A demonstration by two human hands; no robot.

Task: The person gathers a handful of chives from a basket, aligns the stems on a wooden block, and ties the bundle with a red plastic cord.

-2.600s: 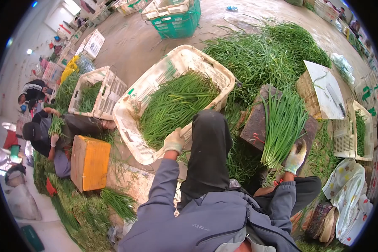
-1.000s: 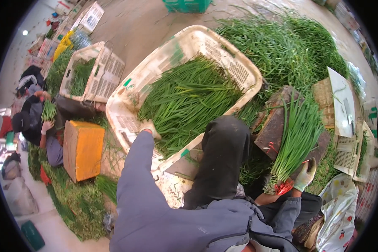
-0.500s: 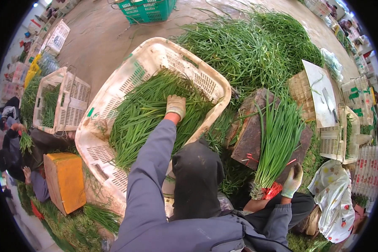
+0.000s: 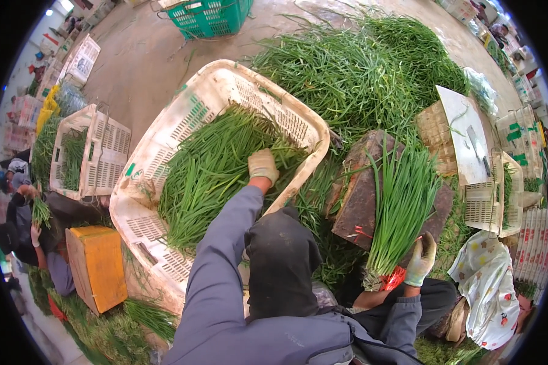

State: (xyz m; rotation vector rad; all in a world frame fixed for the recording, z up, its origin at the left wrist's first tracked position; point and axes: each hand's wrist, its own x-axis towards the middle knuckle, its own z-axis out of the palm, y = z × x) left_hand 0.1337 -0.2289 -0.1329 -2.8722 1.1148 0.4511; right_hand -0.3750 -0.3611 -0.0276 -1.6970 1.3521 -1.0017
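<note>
Room: a bare grey concrete floor (image 4: 146, 67) of a wide work hall, strewn with a big loose heap of green chives (image 4: 371, 67); a green plastic basket (image 4: 210, 17) stands at the far end.
Surface: a dark, worn wooden block (image 4: 362, 194) on the floor carries the bundle.
Crate: a large cream slatted plastic crate (image 4: 164, 146) lies tilted in front of the person, filled with cut green chives (image 4: 207, 170) running lengthwise along it.
Left hand: the gloved left hand (image 4: 262, 166) lies palm down on the chives in the crate, fingers curled onto the stalks; whether it clasps any cannot be told.
Bundle: a tied bundle of green chives (image 4: 402, 201) lies on the block, long axis pointing away from the person, tips far, root end near.
Right hand: the gloved right hand (image 4: 421, 260) wraps the bundle's root end, just beside a red band (image 4: 394, 279).
Nearby: an orange box (image 4: 97, 264) at left; another person's hand (image 4: 38, 207) holds chives there.
</note>
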